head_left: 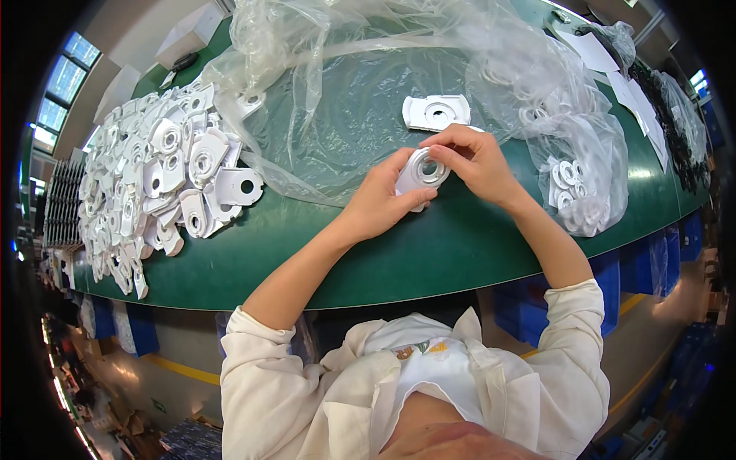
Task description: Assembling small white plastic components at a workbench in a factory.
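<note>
Between my hands, above the near middle of the table, is a white plastic part (412, 179) with a round ringed opening at one end. My left hand (377, 198) grips its body from the left, thumb below and fingers behind. The fingers of my right hand (479, 162) are closed on the ringed end, thumb and fingertips at its upper right rim. Whether a separate ring is pinched there is hidden by the fingers. Just beyond my hands a similar white plastic plate (420, 115) with a round hole lies on the clear plastic sheeting (360, 92).
A large heap of white plastic parts (153, 176) covers the table's left side. At right, a clear bag (594, 184) holds several white rings. White papers (625, 88) and black cord-like items (682, 130) lie farther right. Blue bins (521, 310) stand under the green table's edge (368, 295).
</note>
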